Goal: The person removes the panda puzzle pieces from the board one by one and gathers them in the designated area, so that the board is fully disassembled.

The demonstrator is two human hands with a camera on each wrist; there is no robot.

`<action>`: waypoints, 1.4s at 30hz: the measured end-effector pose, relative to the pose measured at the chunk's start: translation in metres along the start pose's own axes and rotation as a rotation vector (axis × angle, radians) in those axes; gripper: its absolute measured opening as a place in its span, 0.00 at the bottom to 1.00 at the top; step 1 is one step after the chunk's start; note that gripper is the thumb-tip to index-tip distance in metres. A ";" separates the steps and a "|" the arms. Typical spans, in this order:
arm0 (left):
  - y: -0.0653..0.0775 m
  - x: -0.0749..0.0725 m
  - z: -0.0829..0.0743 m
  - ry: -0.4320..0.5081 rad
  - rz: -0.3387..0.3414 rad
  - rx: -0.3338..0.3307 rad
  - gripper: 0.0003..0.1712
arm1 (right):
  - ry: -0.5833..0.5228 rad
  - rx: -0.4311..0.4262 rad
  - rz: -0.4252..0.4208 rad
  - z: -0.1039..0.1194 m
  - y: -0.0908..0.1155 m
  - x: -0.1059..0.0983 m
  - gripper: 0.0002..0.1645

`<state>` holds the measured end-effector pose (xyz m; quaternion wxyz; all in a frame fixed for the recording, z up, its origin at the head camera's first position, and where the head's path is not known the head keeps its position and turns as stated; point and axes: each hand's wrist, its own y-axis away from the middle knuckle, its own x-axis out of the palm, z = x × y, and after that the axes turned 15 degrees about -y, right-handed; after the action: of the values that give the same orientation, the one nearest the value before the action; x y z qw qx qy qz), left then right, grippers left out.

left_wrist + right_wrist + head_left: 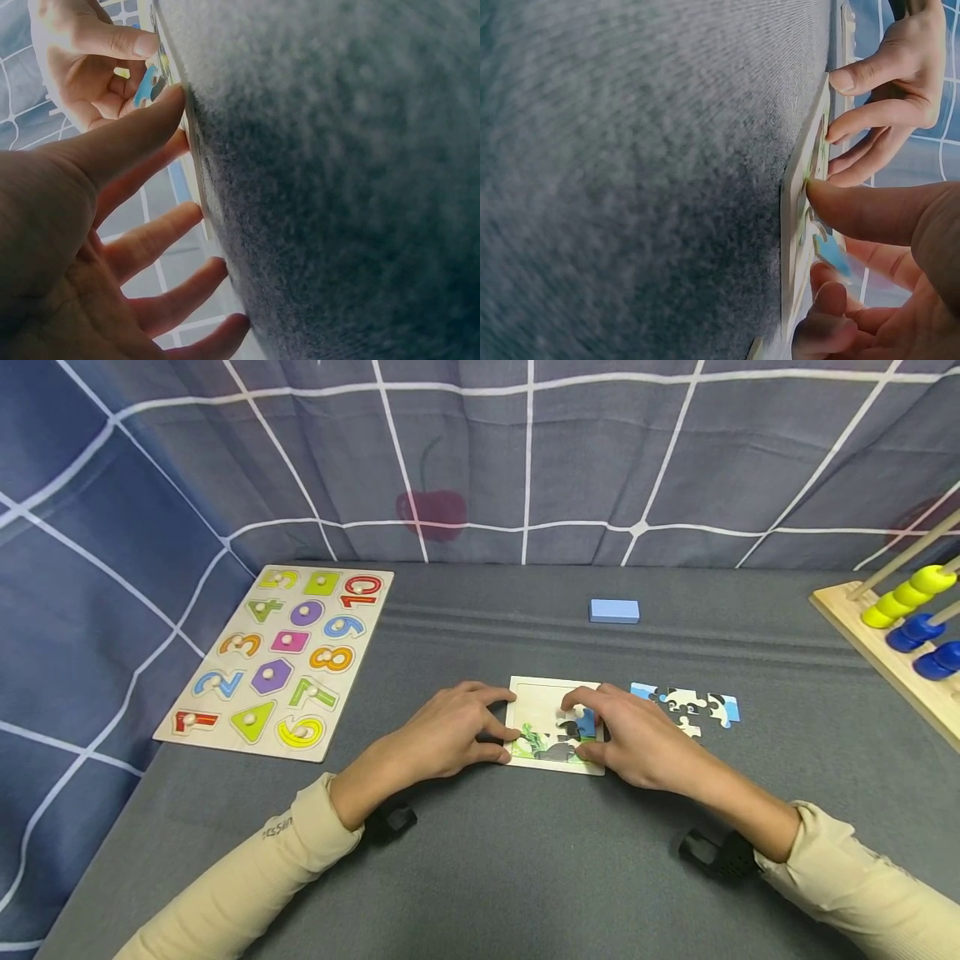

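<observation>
A small wooden jigsaw tray [536, 697] lies on the grey table, with panda-and-grass pieces [557, 750] along its near side and bare wood in its upper left. My left hand [450, 731] rests its fingertips against the tray's left edge, fingers spread and fairly straight. Over the tray's right side, my right hand [637, 739] holds a blue-edged jigsaw piece [587, 723] between thumb and fingers. In both wrist views this piece [831, 255] stands tilted up from the tray; its lower part is partly hidden. The right thumb touches the tray's near side.
Several loose panda pieces [682, 700] lie right of the tray. A blue block [614, 611] sits farther back. At left is a wooden number-and-shape board [236, 681]; at far right, a bead abacus [870, 631]. A checked cloth [480, 460] hangs behind the table.
</observation>
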<state>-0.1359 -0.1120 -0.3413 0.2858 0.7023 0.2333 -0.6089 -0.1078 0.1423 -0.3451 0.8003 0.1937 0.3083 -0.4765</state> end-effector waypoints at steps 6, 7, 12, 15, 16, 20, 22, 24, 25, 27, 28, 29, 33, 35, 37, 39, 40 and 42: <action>0.000 0.001 0.001 0.001 0.006 -0.004 0.18 | -0.022 -0.007 -0.003 0.000 -0.001 0.001 0.22; 0.000 0.001 0.001 0.001 0.007 -0.005 0.18 | -0.037 -0.007 -0.004 0.000 -0.001 0.001 0.21; 0.000 0.000 0.000 0.002 0.016 -0.009 0.18 | -0.120 -0.002 -0.012 -0.001 -0.001 -0.001 0.17; 0.000 -0.001 0.000 0.001 0.018 -0.010 0.18 | -0.140 -0.002 -0.016 -0.002 -0.001 -0.001 0.17; 0.000 -0.001 0.000 0.001 0.019 -0.011 0.18 | -0.143 -0.001 -0.017 -0.002 -0.001 -0.001 0.17; 0.000 -0.002 -0.001 0.001 0.022 -0.013 0.18 | -0.159 0.003 -0.021 -0.004 -0.001 0.000 0.17; 0.000 -0.002 -0.001 -0.001 0.023 -0.013 0.18 | -0.167 0.000 -0.026 -0.005 -0.001 0.001 0.17; 0.000 -0.002 -0.001 -0.004 0.025 -0.014 0.18 | -0.182 -0.003 -0.032 -0.006 -0.001 0.001 0.17; 0.000 -0.002 -0.001 -0.004 0.026 -0.015 0.18 | -0.192 -0.007 -0.036 -0.007 0.000 0.001 0.17; 0.000 -0.001 -0.001 -0.006 0.026 -0.016 0.18 | -0.213 -0.018 -0.049 -0.007 0.001 0.000 0.18; 0.000 -0.001 -0.001 -0.006 0.025 -0.017 0.18 | -0.228 -0.025 -0.057 -0.007 0.002 0.000 0.18; 0.000 -0.001 -0.001 -0.004 0.025 -0.018 0.18 | -0.244 -0.032 -0.065 -0.007 0.003 0.000 0.18; 0.000 -0.001 -0.001 -0.001 0.023 -0.020 0.18 | -0.282 -0.048 -0.108 -0.007 0.006 -0.003 0.18; 0.000 -0.001 -0.001 -0.001 0.022 -0.020 0.18 | -0.291 -0.041 -0.125 -0.008 0.009 -0.004 0.18; 0.000 -0.001 -0.001 -0.002 0.018 -0.019 0.18 | -0.296 -0.030 -0.135 -0.009 0.013 -0.006 0.18; 0.000 -0.001 -0.001 -0.001 0.015 -0.018 0.18 | -0.301 -0.018 -0.143 -0.011 0.017 -0.008 0.18; 0.000 -0.001 -0.001 0.001 0.015 -0.019 0.18 | -0.303 -0.012 -0.146 -0.012 0.019 -0.009 0.19; 0.000 -0.001 -0.001 0.002 0.015 -0.021 0.18 | -0.306 -0.001 -0.150 -0.015 0.023 -0.012 0.19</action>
<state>-0.1350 -0.1109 -0.3404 0.2976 0.7015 0.2347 -0.6036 -0.0967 0.1703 -0.3476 0.8000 0.0950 0.1969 -0.5587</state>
